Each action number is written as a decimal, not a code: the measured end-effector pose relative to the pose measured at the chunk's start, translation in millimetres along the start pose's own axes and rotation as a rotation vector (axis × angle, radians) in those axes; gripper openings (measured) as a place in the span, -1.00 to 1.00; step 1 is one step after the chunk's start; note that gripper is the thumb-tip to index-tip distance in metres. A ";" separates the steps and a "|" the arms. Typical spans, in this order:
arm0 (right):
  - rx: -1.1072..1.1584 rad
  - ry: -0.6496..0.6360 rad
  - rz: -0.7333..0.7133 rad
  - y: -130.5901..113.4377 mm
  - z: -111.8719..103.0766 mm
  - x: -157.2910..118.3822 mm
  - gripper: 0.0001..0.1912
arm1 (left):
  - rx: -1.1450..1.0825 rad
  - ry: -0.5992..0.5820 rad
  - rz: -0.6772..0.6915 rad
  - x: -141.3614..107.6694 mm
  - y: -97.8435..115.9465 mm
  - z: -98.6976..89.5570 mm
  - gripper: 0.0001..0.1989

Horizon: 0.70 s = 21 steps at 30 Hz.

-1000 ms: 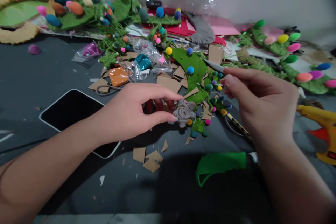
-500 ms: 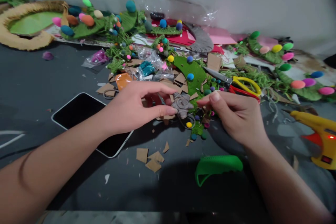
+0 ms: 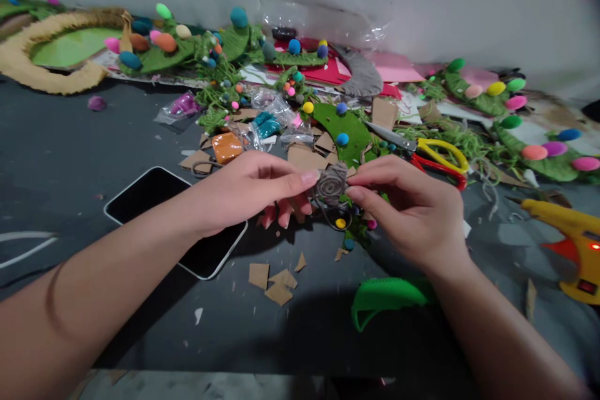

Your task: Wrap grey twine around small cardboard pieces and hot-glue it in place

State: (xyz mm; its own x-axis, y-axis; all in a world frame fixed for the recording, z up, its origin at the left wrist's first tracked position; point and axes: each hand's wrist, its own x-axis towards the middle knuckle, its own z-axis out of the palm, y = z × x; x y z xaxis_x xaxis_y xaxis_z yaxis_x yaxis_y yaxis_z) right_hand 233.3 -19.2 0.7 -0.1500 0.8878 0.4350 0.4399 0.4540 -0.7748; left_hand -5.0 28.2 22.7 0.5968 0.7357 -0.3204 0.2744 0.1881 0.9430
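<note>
- Holding a small gray cord piece (image 3: 330, 185) between them, the two hands meet near the middle of the head view; the piece lies right of the left thumb tip and left of the right fingertips.
- The right hand (image 3: 415, 212) has its thumb and index finger almost closed, pinching the right edge of the piece.
- The left hand (image 3: 250, 190) puts its thumb at the left edge; its other fingers are loosely bent and spread below, and I cannot tell how firmly they grip.
- Compared with half a second ago, the right fingers now touch the piece, while then they were apart from it; the left thumb is now higher along its edge.
- One second ago the right hand was holding the scissors (image 3: 412, 147); now these lie on the table, with red and yellow handles.
- The piece is of wound cord, with ridged texture and a round spiral on its face.
- Behind it lies a flat green crescent (image 3: 347, 131), which carries small matte balls.
- Brown cardboard scraps (image 3: 280, 294), with angular shapes, lie on the dark table (image 3: 220, 340), near a smooth green cutter (image 3: 389, 295).
</note>
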 end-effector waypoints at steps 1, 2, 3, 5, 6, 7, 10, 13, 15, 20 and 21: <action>0.013 0.001 0.035 -0.3 0.8 0.3 -0.96 | 0.004 -0.006 0.003 0.2 -0.4 0.0 -0.71; 0.033 0.004 0.075 -0.8 1.6 0.6 -0.97 | 0.009 -0.011 0.003 0.4 -0.8 -0.1 -0.71; 0.063 0.005 0.115 -1.4 2.5 0.8 -0.96 | 0.018 -0.013 0.001 0.6 -1.2 -0.3 -0.71; 0.134 -0.001 0.182 -2.6 4.3 1.0 -0.93 | 0.042 -0.007 0.016 1.0 -1.8 -0.6 -0.74; 0.170 -0.008 0.199 -3.0 5.1 0.9 -0.92 | 0.058 0.001 0.040 1.2 -2.1 -0.5 -0.77; 0.199 -0.013 0.211 -3.2 5.8 0.7 -0.90 | 0.071 0.011 0.071 1.5 -2.6 -0.3 -0.80; 0.227 -0.020 0.232 -3.5 7.1 -0.5 -0.86 | 0.077 0.040 0.169 1.9 -5.1 1.9 -0.74; 0.219 -0.026 0.237 -4.3 8.2 -1.9 -0.84 | 0.089 0.068 0.210 1.2 -8.5 5.8 -0.72; 0.230 -0.034 0.228 -5.0 9.1 -2.6 -0.84 | 0.122 0.097 0.212 0.1 -10.2 8.1 -0.76; 0.243 -0.058 0.180 -4.4 10.4 -5.1 -0.81 | 0.236 0.143 0.221 -2.1 -9.9 9.2 -0.80; 0.233 -0.066 0.164 -3.8 10.1 -5.8 -0.77 | 0.263 0.159 0.239 -2.2 -9.6 9.1 -0.81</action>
State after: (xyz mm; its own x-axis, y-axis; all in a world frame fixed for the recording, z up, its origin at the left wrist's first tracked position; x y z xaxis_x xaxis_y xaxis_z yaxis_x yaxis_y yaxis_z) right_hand 223.5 -25.3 -3.5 -0.1545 0.9502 0.2706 0.2493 0.3025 -0.9200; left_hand -2.1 18.8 13.6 0.5484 0.8342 -0.0571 0.3382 -0.1588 0.9276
